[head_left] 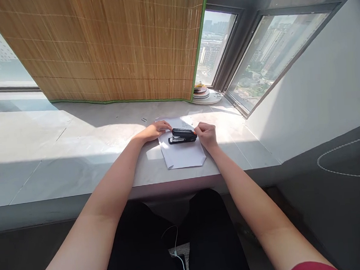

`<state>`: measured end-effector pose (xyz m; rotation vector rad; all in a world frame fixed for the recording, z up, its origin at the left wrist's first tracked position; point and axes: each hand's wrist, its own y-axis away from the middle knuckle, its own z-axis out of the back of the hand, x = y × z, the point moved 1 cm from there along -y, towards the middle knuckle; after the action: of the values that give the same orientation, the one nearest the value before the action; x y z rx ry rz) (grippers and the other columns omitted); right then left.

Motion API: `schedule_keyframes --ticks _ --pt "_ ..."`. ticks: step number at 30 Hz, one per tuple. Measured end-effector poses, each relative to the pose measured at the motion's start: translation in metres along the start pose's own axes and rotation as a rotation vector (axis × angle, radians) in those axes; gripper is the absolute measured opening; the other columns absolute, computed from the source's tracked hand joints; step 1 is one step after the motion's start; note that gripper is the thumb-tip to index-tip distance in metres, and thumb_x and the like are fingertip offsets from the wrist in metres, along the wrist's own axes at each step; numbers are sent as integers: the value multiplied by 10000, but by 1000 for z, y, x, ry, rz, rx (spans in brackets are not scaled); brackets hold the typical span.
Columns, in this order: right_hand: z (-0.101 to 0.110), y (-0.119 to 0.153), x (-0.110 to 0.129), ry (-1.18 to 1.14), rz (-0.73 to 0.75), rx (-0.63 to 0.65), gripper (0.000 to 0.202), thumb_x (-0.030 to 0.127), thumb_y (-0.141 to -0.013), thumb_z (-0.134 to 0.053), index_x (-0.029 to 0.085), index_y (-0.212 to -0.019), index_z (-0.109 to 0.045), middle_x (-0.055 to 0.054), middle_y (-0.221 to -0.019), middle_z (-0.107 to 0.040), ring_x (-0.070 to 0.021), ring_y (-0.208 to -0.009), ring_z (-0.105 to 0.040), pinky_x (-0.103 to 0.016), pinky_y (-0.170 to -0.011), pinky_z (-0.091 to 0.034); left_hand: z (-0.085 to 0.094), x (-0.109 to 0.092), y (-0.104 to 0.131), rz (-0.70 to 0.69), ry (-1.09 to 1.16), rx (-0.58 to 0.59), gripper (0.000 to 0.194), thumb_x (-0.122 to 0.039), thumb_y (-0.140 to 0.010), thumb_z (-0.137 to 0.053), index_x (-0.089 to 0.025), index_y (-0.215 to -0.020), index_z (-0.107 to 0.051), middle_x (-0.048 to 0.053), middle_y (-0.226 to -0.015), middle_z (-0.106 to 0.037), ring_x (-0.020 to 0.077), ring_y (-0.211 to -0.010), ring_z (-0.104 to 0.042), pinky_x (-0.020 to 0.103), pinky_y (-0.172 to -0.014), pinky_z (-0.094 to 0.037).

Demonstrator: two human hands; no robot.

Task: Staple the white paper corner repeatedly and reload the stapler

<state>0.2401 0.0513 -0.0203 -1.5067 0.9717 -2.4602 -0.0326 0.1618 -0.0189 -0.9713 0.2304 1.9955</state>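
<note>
A black stapler [182, 135] lies across a stack of white paper [184, 156] on the window sill, its nose to the left and its upper arm raised off the base. My left hand [155, 131] rests over the paper's left edge, with thumb and fingertips closed at the nose of the upper arm. At the stapler's rear end, my right hand [207, 134] is curled with its fingers pinched against it. Some dark print shows on the paper's far part, and its near corners are curled. Two small strips [144, 120], seemingly staples, lie beyond my left hand.
A bamboo blind [113, 44] with green edging hangs down to the pale tiled sill [43, 141]. Stacked plates [206, 95] stand in the window corner. A beaded cord [322, 163] hangs at the right, and a white cable [178, 255] runs between my legs.
</note>
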Motion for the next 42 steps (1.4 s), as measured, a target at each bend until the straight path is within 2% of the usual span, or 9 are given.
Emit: schedule_keyframes --ticks 7,10,12,15,18,22,26,32,42 --pt "-1 -1 -6 -13 -65 31 403 230 -777 -580 234 -522 -268 44 -554 -252 -116 -573 -250 -310 -567 -220 0 -1 1 29 25 -12 334 -253 -937 -620 -265 -1189 -838 92 -1379 -723 278 -1283 -656 439 -1185 -450" --pt "4 -1 -2 -39 3 30 426 340 -902 -627 230 -532 -447 17 -582 -440 -143 -616 -402 -319 -626 -383 1 -3 1 38 30 -10 328 -258 -939 -621 -262 -1183 -840 94 -1375 -723 278 -1276 -662 447 -1185 -457" --pt "5 -1 2 -64 48 122 292 443 -943 -672 235 -739 -687 -29 -813 -685 -179 -776 -579 -338 -740 -492 1 -5 1 45 37 -13 312 -261 -931 -635 -261 -1165 -842 94 -1366 -727 279 -1267 -666 449 -1183 -461" --pt "2 -1 3 -42 68 396 368 510 -877 -791 265 -1150 -773 -65 -1184 -779 -233 -1032 -697 -373 -859 -559 1 -7 1 51 52 -15 316 -242 -913 -634 -240 -1155 -837 100 -1365 -724 281 -1270 -660 453 -1189 -452" --pt "-1 2 1 9 74 502 395 482 -817 -855 237 -1120 -789 -49 -1050 -807 -249 -968 -735 -396 -878 -587 1 -10 1 57 85 -31 309 -245 -906 -606 -205 -1113 -831 112 -1318 -733 275 -1234 -664 449 -1156 -470" --pt "2 7 4 35 182 240 293 426 -848 -857 236 -1061 -790 -39 -985 -801 -232 -882 -736 -389 -812 -613 1 -23 -1 77 207 -285 241 -282 -879 -612 -198 -995 -806 103 -1175 -760 267 -1116 -687 412 -1006 -541" --pt "7 9 15 174 418 -52 162 296 -988 -744 281 -1142 -790 -68 -1099 -807 -269 -1091 -729 -461 -947 -625 -3 -31 -9 318 650 -517 227 -379 -914 -569 -196 -945 -700 97 -954 -738 169 -639 -615 309 -568 -476" --pt "0 15 13 369 649 25 336 168 -1064 -583 364 -1248 -784 -25 -1146 -814 -265 -1145 -710 -502 -1047 -575 -18 -23 -22 545 1011 -235 476 -623 -994 -499 -184 -915 -664 107 -756 -681 95 -420 -336 274 -392 -227" --pt "-1 21 14 428 493 184 304 321 -1120 -527 418 -1252 -784 -34 -1206 -782 -297 -1217 -653 -552 -1138 -472 -18 -18 -21 420 894 -188 443 -590 -995 -605 -189 -827 -690 100 -734 -651 125 -489 -471 314 -469 -457"
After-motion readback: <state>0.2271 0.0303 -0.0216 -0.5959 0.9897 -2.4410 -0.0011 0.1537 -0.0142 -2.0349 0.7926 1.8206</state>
